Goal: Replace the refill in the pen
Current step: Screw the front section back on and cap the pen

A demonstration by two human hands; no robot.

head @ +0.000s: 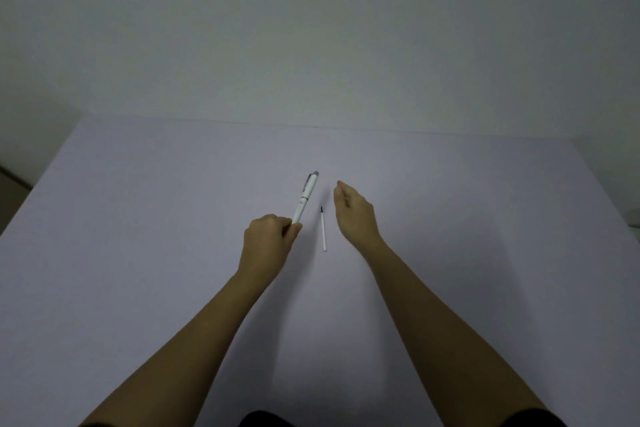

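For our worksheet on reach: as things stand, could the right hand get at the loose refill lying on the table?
Probably yes. The right hand hovers empty just beside the refill, which lies alone on the table between the hands. The left hand, holding the pen, is off to the other side, so nothing blocks the way.

Pen [306, 196]: white barrel with a grey clip and grey cap end, just left of the frame's centre, tilted so the capped end points up and slightly right, its lower end gripped in closed fingers
Refill [323, 228]: thin white tube with a dark tip at its upper end, lying flat just right of the pen, apart from it
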